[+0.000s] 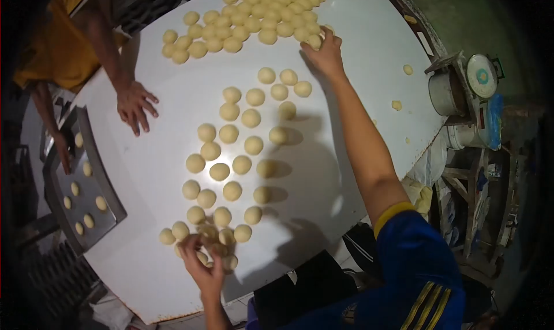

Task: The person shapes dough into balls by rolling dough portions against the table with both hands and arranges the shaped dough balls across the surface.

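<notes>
Rows of round, pale dough balls lie across the middle of the white table. At the near end of these rows, my left hand has its fingers curled around a dough ball, which is partly smeared by motion. Other balls lie close around those fingers. My right arm reaches to the far side, where my right hand grips a dough ball between thumb and fingers. That spot is at the right edge of a large cluster of dough balls.
Across the left edge of the white table, another person rests one hand on it. Their other hand is over a dark metal tray holding several dough pieces. Pots stand beyond the right edge, near dough scraps.
</notes>
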Available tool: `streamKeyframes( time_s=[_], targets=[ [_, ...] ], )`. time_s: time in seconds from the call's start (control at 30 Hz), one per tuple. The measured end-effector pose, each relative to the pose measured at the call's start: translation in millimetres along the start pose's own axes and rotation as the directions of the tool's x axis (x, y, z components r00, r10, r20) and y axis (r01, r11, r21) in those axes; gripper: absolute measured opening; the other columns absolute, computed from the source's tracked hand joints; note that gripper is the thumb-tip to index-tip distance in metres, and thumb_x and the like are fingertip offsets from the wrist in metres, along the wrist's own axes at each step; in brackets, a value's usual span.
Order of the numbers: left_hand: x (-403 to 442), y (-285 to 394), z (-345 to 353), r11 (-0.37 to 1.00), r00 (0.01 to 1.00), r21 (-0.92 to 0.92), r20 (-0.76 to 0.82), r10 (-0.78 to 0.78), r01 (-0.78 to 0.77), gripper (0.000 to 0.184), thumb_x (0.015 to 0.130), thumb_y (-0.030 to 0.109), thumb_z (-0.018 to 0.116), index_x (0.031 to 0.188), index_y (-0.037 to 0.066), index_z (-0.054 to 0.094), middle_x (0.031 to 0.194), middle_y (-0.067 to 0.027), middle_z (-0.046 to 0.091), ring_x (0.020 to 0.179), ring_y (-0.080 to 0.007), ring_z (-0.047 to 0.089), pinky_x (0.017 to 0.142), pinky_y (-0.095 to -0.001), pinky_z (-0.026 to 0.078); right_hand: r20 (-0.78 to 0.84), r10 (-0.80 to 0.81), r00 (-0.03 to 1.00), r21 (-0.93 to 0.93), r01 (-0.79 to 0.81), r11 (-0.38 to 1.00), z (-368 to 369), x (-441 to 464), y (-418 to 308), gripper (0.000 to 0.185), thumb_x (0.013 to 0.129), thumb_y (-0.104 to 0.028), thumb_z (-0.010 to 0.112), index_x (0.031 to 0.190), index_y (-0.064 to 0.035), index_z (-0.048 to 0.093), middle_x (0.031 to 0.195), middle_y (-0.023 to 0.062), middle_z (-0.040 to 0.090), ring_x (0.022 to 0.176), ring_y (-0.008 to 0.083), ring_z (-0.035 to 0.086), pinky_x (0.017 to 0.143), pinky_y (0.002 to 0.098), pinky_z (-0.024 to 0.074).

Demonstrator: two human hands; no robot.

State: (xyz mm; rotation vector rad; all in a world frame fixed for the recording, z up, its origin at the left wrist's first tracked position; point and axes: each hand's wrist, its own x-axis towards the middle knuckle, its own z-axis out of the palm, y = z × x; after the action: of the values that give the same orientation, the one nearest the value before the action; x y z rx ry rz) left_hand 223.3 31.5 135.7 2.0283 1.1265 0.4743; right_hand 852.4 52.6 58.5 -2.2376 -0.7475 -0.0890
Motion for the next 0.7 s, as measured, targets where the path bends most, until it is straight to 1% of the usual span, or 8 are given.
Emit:
streamKeyframes(
  time_s=[0.07,0.2,0.23,0.4,0.47,0.57,0.63,0.7],
  targets=[
    [-11.8,22.8,25.0,0.999,0.999,-0.040,0.035,-0.013,0.014,0.048,0.091,0.006,0.075,0.138,0.001,0.066,0.132,-0.0208,0.064,0.111,-0.0371,0.062,0.092,-0.0458,0.053,-0.007,0.291,0.957,-0.030,-0.291,0.956,13.2,49.8,46.3,0.104,0.079,-0.039,0.093,0.169,-0.0127,0.047,0.158,0.0331,0.051,0.146,0.0512,0.052,0.123,0.0523,0.0504],
    [-18.3,67.6,66.7,0.991,0.996,-0.122,0.073,-0.053,0.062,0.049,0.090,0.001,0.073,0.138,0.000,0.066,0.133,-0.0184,0.062,0.105,-0.0303,0.060,0.089,-0.0409,0.053,0.060,0.484,0.873,-0.080,-0.480,0.874,21.0,82.0,57.8,0.115,0.072,-0.040,0.095,0.171,-0.0130,0.044,0.157,0.0339,0.050,0.145,0.0514,0.051,0.122,0.0555,0.0524],
    [-12.1,80.3,74.6,0.984,0.995,-0.167,0.086,-0.046,0.060,0.050,0.090,-0.002,0.070,0.139,0.000,0.065,0.133,-0.0164,0.060,0.102,-0.0254,0.058,0.089,-0.0380,0.052,0.086,0.474,0.876,-0.086,-0.468,0.880,21.4,85.4,57.0,0.117,0.070,-0.040,0.096,0.172,-0.0136,0.044,0.158,0.0334,0.049,0.147,0.0509,0.050,0.121,0.0560,0.0538],
    [10.9,100.4,91.3,0.976,0.996,-0.217,0.087,0.004,0.015,0.052,0.088,-0.004,0.074,0.139,0.000,0.067,0.132,-0.0178,0.061,0.100,-0.0270,0.060,0.087,-0.0390,0.053,0.142,0.446,0.883,0.089,-0.461,0.883,16.2,96.6,89.6,0.106,0.077,-0.032,0.095,0.170,-0.0081,0.048,0.153,0.0313,0.056,0.143,0.0437,0.059,0.112,0.0502,0.0610],
    [17.6,102.8,86.6,0.967,0.995,-0.252,0.104,-0.002,0.028,0.049,0.092,-0.005,0.070,0.140,0.000,0.063,0.140,-0.0160,0.057,0.106,-0.0226,0.060,0.092,-0.0361,0.053,0.360,0.395,0.845,0.606,-0.533,0.590,3.7,93.9,101.0,0.084,0.089,-0.018,0.088,0.164,0.0003,0.054,0.145,0.0262,0.064,0.130,0.0314,0.069,0.105,0.0403,0.0633],
    [21.1,105.6,83.4,0.926,0.998,-0.376,0.054,-0.026,0.044,0.048,0.095,-0.003,0.071,0.141,0.000,0.062,0.141,-0.0150,0.056,0.107,-0.0217,0.060,0.094,-0.0364,0.054,0.356,0.375,0.856,0.641,-0.516,0.568,-48.1,53.7,63.6,0.067,0.100,-0.010,0.077,0.161,0.0062,0.056,0.138,0.0183,0.070,0.118,0.0225,0.073,0.100,0.0359,0.0628],
    [19.7,99.0,87.2,0.869,0.996,-0.489,0.082,-0.045,0.079,0.052,0.098,0.004,0.074,0.148,0.002,0.059,0.144,-0.0157,0.056,0.112,-0.0233,0.062,0.097,-0.0363,0.054,0.374,0.261,0.890,0.750,-0.456,0.480,-78.9,4.3,38.5,0.066,0.103,-0.012,0.075,0.164,0.0012,0.055,0.139,0.0128,0.070,0.121,0.0226,0.072,0.100,0.0383,0.0623],
    [20.7,100.4,87.5,0.798,0.991,-0.590,0.117,-0.064,0.121,0.057,0.101,0.011,0.077,0.154,0.003,0.056,0.146,-0.0164,0.056,0.118,-0.0248,0.064,0.100,-0.0362,0.055,0.370,0.095,0.924,0.713,-0.348,0.608,-112.7,-65.0,-5.8,0.064,0.108,-0.019,0.073,0.167,-0.0037,0.054,0.143,0.0117,0.068,0.120,0.0239,0.073,0.099,0.0393,0.0628]
  ],
)
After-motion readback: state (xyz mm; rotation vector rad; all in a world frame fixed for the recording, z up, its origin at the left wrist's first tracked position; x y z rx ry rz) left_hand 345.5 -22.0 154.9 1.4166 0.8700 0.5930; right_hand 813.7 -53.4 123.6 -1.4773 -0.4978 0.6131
